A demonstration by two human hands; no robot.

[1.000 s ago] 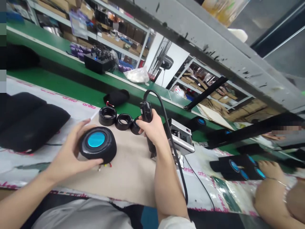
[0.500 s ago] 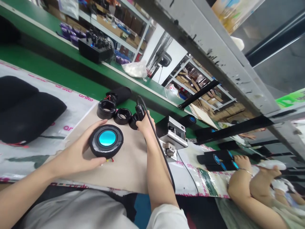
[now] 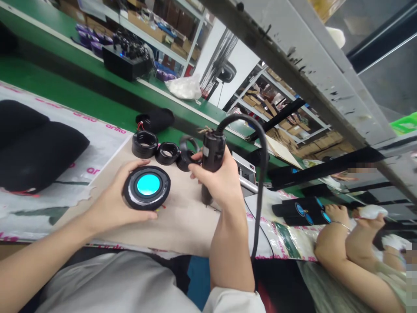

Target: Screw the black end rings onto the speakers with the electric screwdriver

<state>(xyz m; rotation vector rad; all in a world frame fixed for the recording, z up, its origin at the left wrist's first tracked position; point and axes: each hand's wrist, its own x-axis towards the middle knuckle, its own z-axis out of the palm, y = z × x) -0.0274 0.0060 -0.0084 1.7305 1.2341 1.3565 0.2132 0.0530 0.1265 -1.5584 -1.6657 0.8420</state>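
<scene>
My left hand (image 3: 120, 198) is closed around the rim of a round black speaker (image 3: 147, 186) with a shiny blue centre, which faces up. Small red and yellow wire ends peek out below it. In my right hand (image 3: 221, 178) is a black corded electric screwdriver (image 3: 213, 152), held upright, its thick cable looping over my wrist. Its lower end points down beside the speaker, above the tan board (image 3: 182, 230). Black rings (image 3: 145, 144) stand in a row beyond both hands, and a thin dark loop (image 3: 190, 142) shows near my right fingertips.
A black padded piece (image 3: 48, 156) lies at left on printed plastic sheeting. Behind the rings is a black fabric tube (image 3: 158, 119) with red wires. A silver machine (image 3: 244, 169) stands to the right. Farther right, a co-worker's hand (image 3: 337, 213) touches blue-ended black cylinders (image 3: 293, 211).
My right hand has lifted the electric screwdriver from beside the rings and brought it nearer, turning it upright. My left hand still holds the speaker, slightly tilted.
</scene>
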